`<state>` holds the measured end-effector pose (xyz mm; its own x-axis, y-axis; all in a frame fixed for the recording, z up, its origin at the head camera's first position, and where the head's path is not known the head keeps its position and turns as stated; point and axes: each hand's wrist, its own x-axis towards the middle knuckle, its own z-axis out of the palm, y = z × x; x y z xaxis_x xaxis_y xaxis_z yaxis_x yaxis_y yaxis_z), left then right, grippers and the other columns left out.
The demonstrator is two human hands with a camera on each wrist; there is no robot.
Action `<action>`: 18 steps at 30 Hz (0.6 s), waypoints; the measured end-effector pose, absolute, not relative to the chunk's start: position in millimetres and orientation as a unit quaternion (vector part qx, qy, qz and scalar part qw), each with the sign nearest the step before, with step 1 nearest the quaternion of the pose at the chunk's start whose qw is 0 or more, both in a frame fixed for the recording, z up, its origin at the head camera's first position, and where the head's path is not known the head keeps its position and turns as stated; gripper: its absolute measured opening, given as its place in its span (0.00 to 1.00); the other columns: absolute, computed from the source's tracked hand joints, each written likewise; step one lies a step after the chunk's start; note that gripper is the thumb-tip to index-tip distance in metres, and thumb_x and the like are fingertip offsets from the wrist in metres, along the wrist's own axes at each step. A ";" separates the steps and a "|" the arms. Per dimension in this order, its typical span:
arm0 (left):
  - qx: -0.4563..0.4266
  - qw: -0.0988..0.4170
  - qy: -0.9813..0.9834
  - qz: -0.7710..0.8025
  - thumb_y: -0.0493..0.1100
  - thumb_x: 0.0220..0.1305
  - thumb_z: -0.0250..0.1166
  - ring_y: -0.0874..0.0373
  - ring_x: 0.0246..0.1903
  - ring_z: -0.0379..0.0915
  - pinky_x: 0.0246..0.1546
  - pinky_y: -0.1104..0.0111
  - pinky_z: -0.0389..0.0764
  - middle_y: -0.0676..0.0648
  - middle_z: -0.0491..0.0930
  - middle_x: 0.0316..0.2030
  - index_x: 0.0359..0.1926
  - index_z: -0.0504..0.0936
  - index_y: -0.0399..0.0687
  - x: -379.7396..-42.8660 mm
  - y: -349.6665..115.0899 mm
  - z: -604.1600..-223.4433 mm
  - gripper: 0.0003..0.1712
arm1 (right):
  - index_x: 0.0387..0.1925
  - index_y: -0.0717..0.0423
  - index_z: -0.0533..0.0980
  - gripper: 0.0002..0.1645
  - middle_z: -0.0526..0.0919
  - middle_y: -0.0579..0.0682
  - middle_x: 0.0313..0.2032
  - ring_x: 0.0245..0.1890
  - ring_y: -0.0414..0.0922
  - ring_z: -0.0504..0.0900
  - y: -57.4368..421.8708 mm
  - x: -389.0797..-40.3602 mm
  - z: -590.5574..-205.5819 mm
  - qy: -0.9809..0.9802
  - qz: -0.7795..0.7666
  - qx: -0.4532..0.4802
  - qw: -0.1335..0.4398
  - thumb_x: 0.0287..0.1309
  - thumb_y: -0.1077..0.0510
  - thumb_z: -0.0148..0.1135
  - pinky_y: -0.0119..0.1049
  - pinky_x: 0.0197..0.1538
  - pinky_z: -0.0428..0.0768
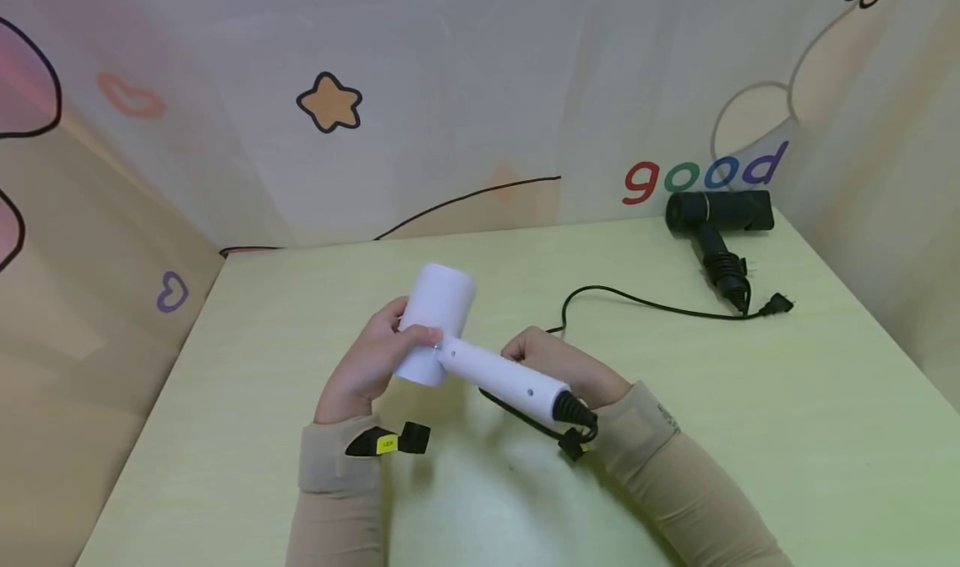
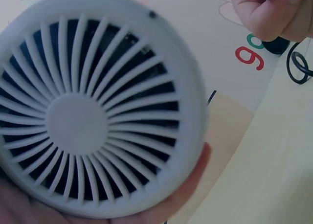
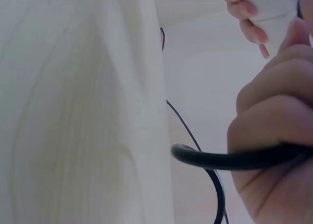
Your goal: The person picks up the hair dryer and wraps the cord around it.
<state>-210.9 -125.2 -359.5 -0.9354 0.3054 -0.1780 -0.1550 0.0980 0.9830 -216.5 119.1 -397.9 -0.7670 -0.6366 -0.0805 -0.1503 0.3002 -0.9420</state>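
My left hand [image 1: 371,354] grips a white hair dryer [image 1: 498,373] by its barrel, thumb across the front near the handle joint. Its round slotted grille [image 2: 77,123] fills much of the left wrist view. The handle slopes down to the right, ending in a black strain relief [image 1: 573,408]. Behind the handle, my right hand [image 1: 562,363] has its fingers curled round the black cord [image 3: 220,159]. From that fist the cord runs back right across the table to its plug [image 1: 776,304]. Part of the right hand is hidden by the handle in the head view.
A black hair dryer [image 1: 720,211] lies at the back right of the pale table [image 1: 247,434], with its cord wound round the handle. The white dryer's plug lies close to it. A printed curtain [image 1: 465,75] stands along the table's back edge.
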 end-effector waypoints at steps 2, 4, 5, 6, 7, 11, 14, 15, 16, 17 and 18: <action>0.063 0.183 0.731 0.654 0.40 0.52 0.63 0.51 0.37 0.77 0.37 0.61 0.80 0.39 0.74 0.45 0.59 0.68 0.38 -210.5 -127.5 -359.2 0.32 | 0.14 0.62 0.72 0.14 0.69 0.40 0.14 0.14 0.36 0.61 118.0 -215.8 -395.2 0.786 -0.526 -0.224 0.236 0.52 0.64 0.61 0.27 0.20 0.61; 0.071 0.194 0.744 0.635 0.41 0.51 0.65 0.50 0.37 0.77 0.37 0.61 0.80 0.39 0.75 0.44 0.57 0.70 0.39 -210.6 -128.6 -359.6 0.31 | 0.14 0.63 0.70 0.16 0.64 0.41 0.13 0.14 0.36 0.58 117.7 -214.1 -391.4 0.791 -0.525 -0.210 0.232 0.52 0.63 0.63 0.27 0.19 0.57; 0.074 0.200 0.752 0.624 0.41 0.50 0.65 0.50 0.37 0.77 0.37 0.61 0.80 0.39 0.76 0.44 0.57 0.71 0.40 -210.6 -128.8 -359.7 0.30 | 0.14 0.64 0.72 0.17 0.63 0.41 0.13 0.14 0.36 0.56 118.0 -213.6 -390.8 0.793 -0.528 -0.208 0.224 0.51 0.61 0.66 0.28 0.19 0.55; 0.075 0.205 0.759 0.613 0.42 0.50 0.66 0.49 0.37 0.77 0.36 0.61 0.80 0.38 0.76 0.43 0.56 0.72 0.41 -210.8 -128.7 -360.7 0.30 | 0.15 0.66 0.73 0.18 0.62 0.41 0.13 0.15 0.37 0.55 118.0 -213.0 -389.5 0.795 -0.528 -0.205 0.215 0.50 0.59 0.68 0.28 0.19 0.53; 0.077 0.210 0.765 0.604 0.42 0.50 0.66 0.49 0.37 0.77 0.36 0.61 0.80 0.38 0.76 0.43 0.55 0.72 0.41 -210.8 -128.6 -361.3 0.29 | 0.16 0.67 0.74 0.18 0.62 0.41 0.13 0.15 0.37 0.55 117.9 -212.6 -388.0 0.803 -0.522 -0.206 0.201 0.49 0.58 0.70 0.28 0.19 0.53; 0.078 0.222 0.784 0.575 0.43 0.50 0.68 0.49 0.37 0.78 0.36 0.61 0.80 0.39 0.77 0.44 0.55 0.73 0.45 -210.5 -126.9 -364.0 0.29 | 0.20 0.64 0.80 0.17 0.64 0.40 0.12 0.17 0.38 0.57 117.8 -210.7 -383.9 0.821 -0.510 -0.206 0.152 0.46 0.53 0.72 0.29 0.20 0.53; 0.079 0.222 0.794 0.561 0.44 0.50 0.69 0.49 0.37 0.78 0.36 0.61 0.80 0.40 0.78 0.44 0.55 0.74 0.47 -210.0 -125.8 -365.6 0.29 | 0.19 0.59 0.82 0.15 0.66 0.40 0.12 0.18 0.38 0.59 117.0 -208.9 -380.1 0.833 -0.502 -0.197 0.122 0.46 0.52 0.73 0.28 0.21 0.55; 0.080 0.221 0.797 0.557 0.44 0.49 0.69 0.49 0.37 0.78 0.36 0.62 0.80 0.40 0.78 0.44 0.55 0.74 0.46 -209.8 -125.4 -366.1 0.30 | 0.19 0.58 0.82 0.14 0.67 0.40 0.12 0.18 0.38 0.59 116.7 -208.1 -378.8 0.836 -0.500 -0.194 0.113 0.46 0.52 0.73 0.28 0.21 0.56; 0.081 0.219 0.800 0.553 0.44 0.49 0.69 0.49 0.37 0.78 0.35 0.62 0.80 0.40 0.78 0.44 0.55 0.74 0.46 -209.5 -125.1 -366.5 0.30 | 0.19 0.57 0.82 0.13 0.68 0.40 0.13 0.18 0.38 0.60 116.4 -207.4 -377.5 0.840 -0.497 -0.191 0.104 0.46 0.52 0.73 0.28 0.21 0.57; 0.081 0.216 0.804 0.548 0.44 0.49 0.70 0.49 0.37 0.78 0.35 0.62 0.80 0.40 0.78 0.44 0.55 0.75 0.46 -209.3 -124.7 -367.0 0.30 | 0.19 0.57 0.82 0.13 0.70 0.41 0.13 0.18 0.38 0.61 116.1 -206.6 -376.4 0.842 -0.495 -0.189 0.096 0.46 0.52 0.73 0.28 0.22 0.58; 0.081 0.213 0.809 0.542 0.45 0.49 0.70 0.50 0.37 0.78 0.35 0.62 0.80 0.41 0.79 0.44 0.55 0.75 0.46 -209.1 -124.2 -367.4 0.29 | 0.19 0.56 0.82 0.12 0.71 0.42 0.13 0.18 0.38 0.61 115.9 -205.8 -375.2 0.845 -0.493 -0.186 0.089 0.46 0.52 0.73 0.28 0.22 0.58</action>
